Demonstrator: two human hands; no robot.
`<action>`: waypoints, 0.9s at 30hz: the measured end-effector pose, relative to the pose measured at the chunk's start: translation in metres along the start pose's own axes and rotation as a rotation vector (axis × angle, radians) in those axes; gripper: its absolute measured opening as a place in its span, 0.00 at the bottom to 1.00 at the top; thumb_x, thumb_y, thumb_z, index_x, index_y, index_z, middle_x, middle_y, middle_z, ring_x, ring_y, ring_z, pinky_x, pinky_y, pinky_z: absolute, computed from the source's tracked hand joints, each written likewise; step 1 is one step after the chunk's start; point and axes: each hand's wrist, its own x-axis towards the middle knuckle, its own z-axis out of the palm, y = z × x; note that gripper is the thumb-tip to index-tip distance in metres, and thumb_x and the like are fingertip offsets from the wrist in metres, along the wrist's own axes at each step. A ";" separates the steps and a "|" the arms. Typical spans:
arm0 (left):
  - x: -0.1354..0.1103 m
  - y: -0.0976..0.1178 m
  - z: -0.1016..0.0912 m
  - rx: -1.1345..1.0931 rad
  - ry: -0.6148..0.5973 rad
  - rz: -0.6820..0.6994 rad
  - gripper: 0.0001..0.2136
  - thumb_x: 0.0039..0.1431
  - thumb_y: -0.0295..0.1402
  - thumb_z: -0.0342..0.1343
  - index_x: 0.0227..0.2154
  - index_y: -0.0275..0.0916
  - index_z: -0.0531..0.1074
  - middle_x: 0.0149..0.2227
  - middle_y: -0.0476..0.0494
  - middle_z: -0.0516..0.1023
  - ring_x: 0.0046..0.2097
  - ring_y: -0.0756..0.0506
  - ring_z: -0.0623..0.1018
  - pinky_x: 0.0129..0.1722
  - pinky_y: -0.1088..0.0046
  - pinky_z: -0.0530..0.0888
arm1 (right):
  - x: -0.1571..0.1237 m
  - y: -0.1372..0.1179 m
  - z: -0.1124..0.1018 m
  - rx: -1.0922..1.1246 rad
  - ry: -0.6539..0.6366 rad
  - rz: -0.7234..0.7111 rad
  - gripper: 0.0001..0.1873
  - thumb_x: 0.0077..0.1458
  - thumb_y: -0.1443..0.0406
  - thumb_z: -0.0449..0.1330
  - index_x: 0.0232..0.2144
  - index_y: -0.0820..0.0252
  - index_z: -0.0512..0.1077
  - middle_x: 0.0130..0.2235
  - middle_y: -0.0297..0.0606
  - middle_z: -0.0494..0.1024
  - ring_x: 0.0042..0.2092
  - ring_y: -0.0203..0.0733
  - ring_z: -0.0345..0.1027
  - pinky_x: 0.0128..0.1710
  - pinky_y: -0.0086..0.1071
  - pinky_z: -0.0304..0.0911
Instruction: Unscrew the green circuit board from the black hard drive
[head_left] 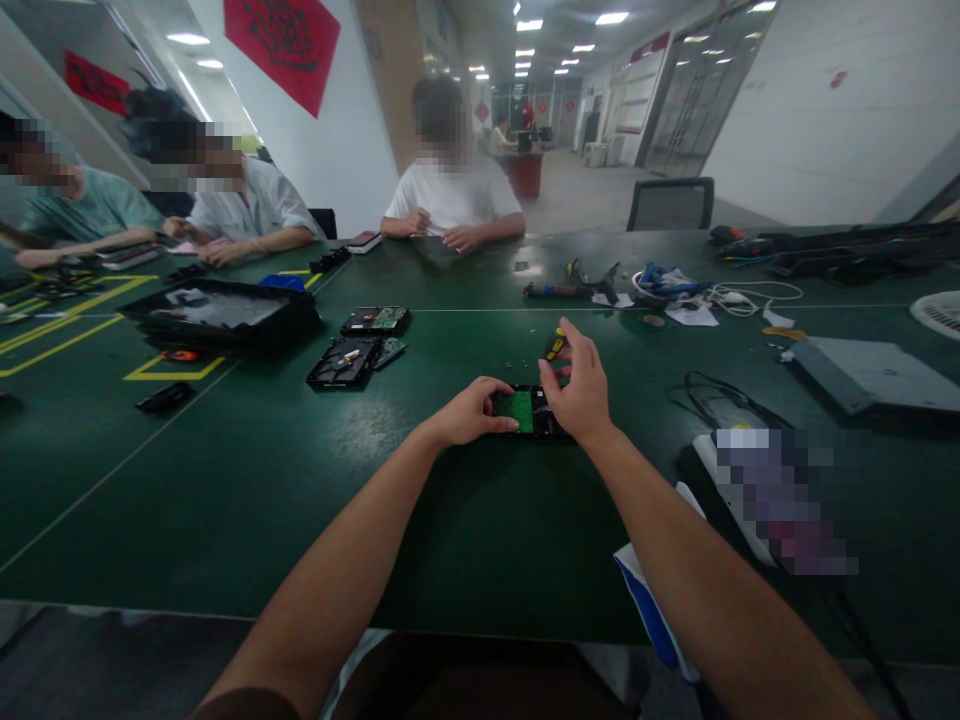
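A black hard drive with a green circuit board (519, 411) lies on the dark green table (300, 500) in front of me. My left hand (472, 412) grips its left edge with curled fingers. My right hand (576, 385) rests on its right end, thumb against the drive, index finger stretched forward. A yellow-handled screwdriver (553, 345) lies just beyond my right hand, beside a few small screws (510, 364).
Two more opened hard drives (345, 362) (376, 320) and a black tray (221, 315) lie to the left. Tools and cables (660, 285) sit at the far right, a grey device (870, 372) nearer. Three other people sit across the table.
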 end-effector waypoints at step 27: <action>-0.001 0.001 0.000 -0.004 0.004 0.007 0.32 0.51 0.47 0.69 0.57 0.43 0.69 0.54 0.39 0.67 0.38 0.47 0.72 0.37 0.66 0.75 | 0.000 -0.002 -0.001 0.034 -0.027 0.014 0.36 0.64 0.66 0.56 0.70 0.45 0.53 0.59 0.46 0.66 0.48 0.48 0.73 0.41 0.44 0.80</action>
